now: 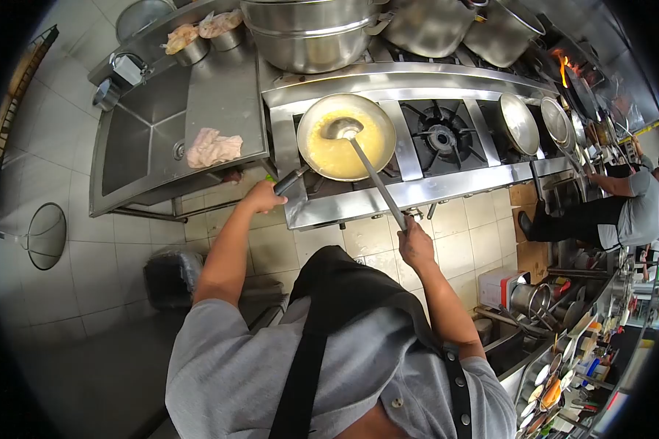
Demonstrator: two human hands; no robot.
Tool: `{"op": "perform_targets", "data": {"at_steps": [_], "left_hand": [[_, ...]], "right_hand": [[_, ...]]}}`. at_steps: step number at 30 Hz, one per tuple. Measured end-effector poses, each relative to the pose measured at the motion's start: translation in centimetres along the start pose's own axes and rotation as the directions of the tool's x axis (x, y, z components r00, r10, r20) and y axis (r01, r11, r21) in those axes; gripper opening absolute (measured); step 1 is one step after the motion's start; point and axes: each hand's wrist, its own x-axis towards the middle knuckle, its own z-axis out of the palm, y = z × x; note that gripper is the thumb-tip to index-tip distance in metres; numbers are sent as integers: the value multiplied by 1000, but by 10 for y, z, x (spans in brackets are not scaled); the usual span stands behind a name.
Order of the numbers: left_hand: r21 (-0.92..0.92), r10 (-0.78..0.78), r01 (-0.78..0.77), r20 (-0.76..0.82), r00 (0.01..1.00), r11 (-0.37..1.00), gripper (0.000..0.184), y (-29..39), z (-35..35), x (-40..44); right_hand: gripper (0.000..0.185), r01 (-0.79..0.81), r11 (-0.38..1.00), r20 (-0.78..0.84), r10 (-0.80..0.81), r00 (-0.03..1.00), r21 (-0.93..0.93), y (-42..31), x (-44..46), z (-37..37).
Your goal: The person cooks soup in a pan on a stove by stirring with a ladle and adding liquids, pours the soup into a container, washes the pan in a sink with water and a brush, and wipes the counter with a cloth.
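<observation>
A round frying pan [380, 150] sits on the left burner of the stove, with yellow liquid [329, 159] spread over its bottom. My left hand [262, 197] is closed round the pan's black handle [291, 179]. A long metal ladle [373, 175] slants down from the pan, its bowl resting in the yellow liquid. Its lower end is gripped by my right hand [416, 243], in front of the stove's front edge.
A crumpled cloth [214, 148] lies beside the sink [135, 157]. Large steel pots [307, 36] stand behind the stove. Right of the bare burner [441, 137] are more pans [518, 124]. Another person [630, 208] works at the far right, near a flame [564, 67].
</observation>
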Motion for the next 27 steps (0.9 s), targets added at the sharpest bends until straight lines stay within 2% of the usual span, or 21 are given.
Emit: {"op": "perform_targets", "data": {"at_steps": [2,5,9,10,15,20,25,27], "left_hand": [[-80,20,-19,3,1000,997,32,0,13,-1],[-182,33,-36,-15,999,983,30,9,34,-17],[-50,17,-25,-150,989,998,36,26,67,-29],[-49,-1,-8,-174,985,999,37,28,75,-29],[-146,-101,75,-178,979,986,39,47,95,-38],[-406,-76,42,-68,995,913,36,58,104,-49],[-498,-6,-76,-161,987,864,41,43,124,-52],[-578,-63,-79,-221,973,812,40,40,130,-56]], "right_hand": [[33,10,997,-52,-7,999,71,-2,-2,-3],[33,14,998,-61,-10,998,65,-7,-9,-9],[37,91,996,-138,-93,986,-19,-7,2,-17],[37,168,985,-174,-171,970,-31,-7,7,-19],[38,163,980,-33,-168,985,-115,-11,21,-33],[40,193,945,83,-177,981,-263,23,10,-59],[39,232,970,82,-226,971,-68,40,9,-85],[38,226,974,37,-227,973,23,38,18,-83]]}}
